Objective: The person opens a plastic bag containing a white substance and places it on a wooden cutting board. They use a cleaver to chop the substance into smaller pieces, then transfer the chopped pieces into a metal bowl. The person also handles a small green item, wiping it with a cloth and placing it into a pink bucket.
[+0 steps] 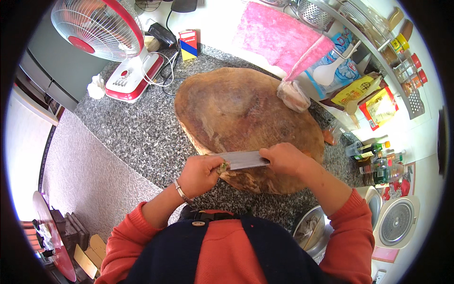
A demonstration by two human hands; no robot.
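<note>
A cleaver with a broad metal blade [244, 159] is level over the near edge of a thick wooden chopping block [227, 103]. My right hand [285, 159] grips its right end, fingers closed at the blade; the handle is not visible. At the blade's left end, my left hand [198, 175] pinches a small greenish-and-pale piece [223, 167] against or right beside the metal. What that piece is, I cannot tell. A pale lump in a clear plastic bag [294, 96] rests on the block's far right rim.
The block stands on a speckled granite counter [124, 120]. A red-and-white fan [129, 80] is at the far left, near a small box [188, 44]. A pink towel [276, 39] hangs behind. Bottles [381, 167] line the right, with a metal bowl [321, 230] and rice cooker [395, 222] nearer.
</note>
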